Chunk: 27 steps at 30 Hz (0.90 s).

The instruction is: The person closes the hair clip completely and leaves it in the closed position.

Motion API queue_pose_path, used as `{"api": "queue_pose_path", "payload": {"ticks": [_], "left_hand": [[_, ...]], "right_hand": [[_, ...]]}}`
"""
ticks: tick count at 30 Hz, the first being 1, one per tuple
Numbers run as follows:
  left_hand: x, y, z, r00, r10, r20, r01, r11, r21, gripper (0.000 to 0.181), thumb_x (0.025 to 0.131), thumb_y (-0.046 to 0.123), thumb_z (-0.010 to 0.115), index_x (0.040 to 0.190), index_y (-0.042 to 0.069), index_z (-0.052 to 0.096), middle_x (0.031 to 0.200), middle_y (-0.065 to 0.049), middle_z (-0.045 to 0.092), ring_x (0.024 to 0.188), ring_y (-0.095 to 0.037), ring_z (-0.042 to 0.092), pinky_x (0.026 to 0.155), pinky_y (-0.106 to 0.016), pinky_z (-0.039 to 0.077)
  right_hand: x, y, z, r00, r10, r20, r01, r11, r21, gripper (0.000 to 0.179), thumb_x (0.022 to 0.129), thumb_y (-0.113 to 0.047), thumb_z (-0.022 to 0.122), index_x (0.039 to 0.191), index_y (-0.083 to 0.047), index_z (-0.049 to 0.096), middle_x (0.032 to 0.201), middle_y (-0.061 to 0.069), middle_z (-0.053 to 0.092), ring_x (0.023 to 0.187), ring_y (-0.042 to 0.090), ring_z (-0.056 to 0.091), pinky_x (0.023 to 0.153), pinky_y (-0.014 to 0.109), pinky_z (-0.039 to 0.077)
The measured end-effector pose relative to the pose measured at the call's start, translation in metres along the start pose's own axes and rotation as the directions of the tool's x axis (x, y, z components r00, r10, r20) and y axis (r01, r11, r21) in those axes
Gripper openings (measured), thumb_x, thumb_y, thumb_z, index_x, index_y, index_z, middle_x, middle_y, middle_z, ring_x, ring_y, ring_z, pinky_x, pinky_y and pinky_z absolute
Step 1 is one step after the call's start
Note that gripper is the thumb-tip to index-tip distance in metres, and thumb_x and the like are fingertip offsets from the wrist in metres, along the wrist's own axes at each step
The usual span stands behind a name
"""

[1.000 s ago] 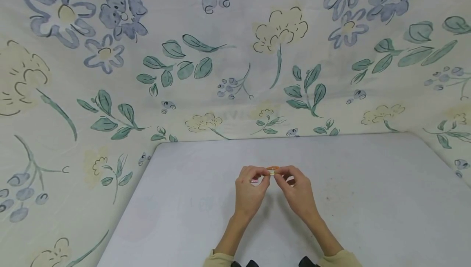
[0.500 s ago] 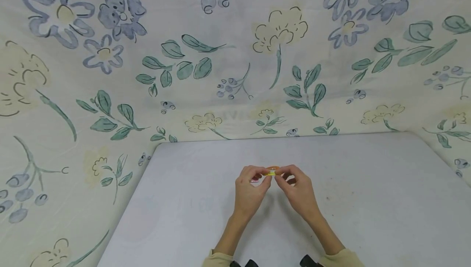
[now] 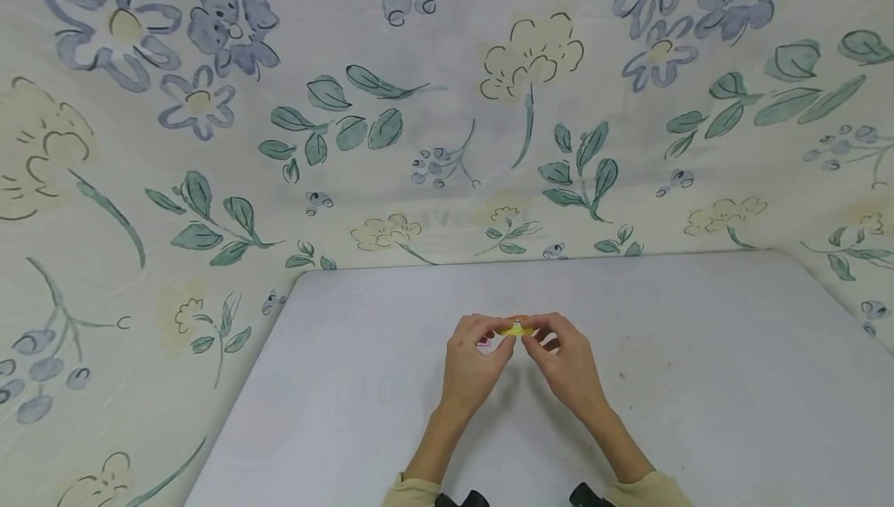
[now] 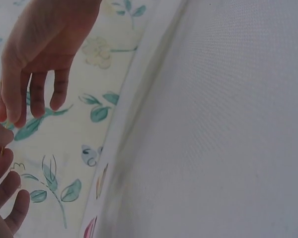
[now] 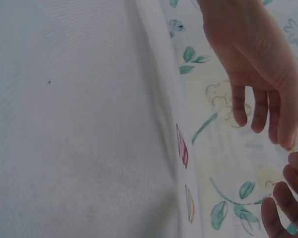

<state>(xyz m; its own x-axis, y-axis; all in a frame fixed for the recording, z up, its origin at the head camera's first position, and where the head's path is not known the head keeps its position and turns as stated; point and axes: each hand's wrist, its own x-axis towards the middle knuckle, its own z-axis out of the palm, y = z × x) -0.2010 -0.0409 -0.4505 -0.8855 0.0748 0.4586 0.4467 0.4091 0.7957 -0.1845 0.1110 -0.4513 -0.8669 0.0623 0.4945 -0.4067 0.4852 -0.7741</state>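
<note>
Near the table's far middle, my left hand (image 3: 475,363) and right hand (image 3: 567,363) meet in the head view. Thumbs and fingertips of both pinch a small yellow piece (image 3: 517,331) from its two sides; its kind is too small to tell. A pale spot shows at its middle. Just behind it lies a thin orange thing (image 3: 517,317), mostly covered by the fingers. A small pink thing (image 5: 183,147) lies beside an orange-edged one (image 5: 189,203) in the right wrist view. Both wrist views show the remaining fingers loosely bent, with only a trace of yellow at the fingertips.
The white table (image 3: 349,383) has a rounded raised edge at the back. Behind it hangs a flower-patterned cloth (image 3: 447,103). A few dark specks (image 3: 621,375) mark the table right of the hands. Black wrist gear (image 3: 587,494) shows at the bottom.
Between the fingertips the yellow piece has turned, showing wider and brighter yellow than a second ago. Both hands stay in nearly the same place.
</note>
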Motion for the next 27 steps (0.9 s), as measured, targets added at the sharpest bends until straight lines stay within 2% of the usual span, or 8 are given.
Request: {"api": "queue_pose_path", "payload": {"ticks": [10, 20, 27], "left_hand": [[0.001, -0.004, 0.000, 0.998, 0.063, -0.010, -0.062, 0.998, 0.029, 0.014, 0.082, 0.007, 0.077, 0.095, 0.012, 0.075, 0.086, 0.003, 0.066, 0.084, -0.017, 0.056, 0.073, -0.037, 0.054], [0.001, -0.009, 0.002, 0.998, 0.065, 0.000, -0.065, 0.997, 0.044, 0.014, 0.080, 0.009, 0.079, 0.093, 0.011, 0.073, 0.088, 0.002, 0.066, 0.085, -0.017, 0.057, 0.072, -0.037, 0.053], [0.004, -0.015, 0.001, 0.994, 0.113, 0.006, -0.113, 0.989, 0.094, 0.013, 0.079, 0.011, 0.080, 0.088, 0.011, 0.070, 0.088, 0.000, 0.066, 0.084, -0.020, 0.058, 0.071, -0.035, 0.054]], "right_hand": [[-0.002, 0.001, 0.001, 0.999, -0.051, 0.005, 0.051, 0.987, -0.153, 0.029, 0.083, -0.001, 0.076, 0.111, -0.009, 0.070, 0.097, 0.002, 0.068, 0.084, 0.014, 0.059, 0.069, 0.030, 0.054], [-0.003, 0.002, -0.001, 0.999, -0.034, 0.033, 0.040, 0.977, -0.209, 0.030, 0.083, -0.003, 0.077, 0.111, -0.008, 0.070, 0.095, 0.003, 0.066, 0.086, 0.016, 0.059, 0.070, 0.036, 0.055], [0.001, 0.004, -0.003, 0.997, -0.013, 0.076, 0.030, 0.975, -0.221, 0.025, 0.083, -0.006, 0.078, 0.107, -0.007, 0.070, 0.094, 0.003, 0.065, 0.086, 0.018, 0.059, 0.071, 0.036, 0.055]]}}
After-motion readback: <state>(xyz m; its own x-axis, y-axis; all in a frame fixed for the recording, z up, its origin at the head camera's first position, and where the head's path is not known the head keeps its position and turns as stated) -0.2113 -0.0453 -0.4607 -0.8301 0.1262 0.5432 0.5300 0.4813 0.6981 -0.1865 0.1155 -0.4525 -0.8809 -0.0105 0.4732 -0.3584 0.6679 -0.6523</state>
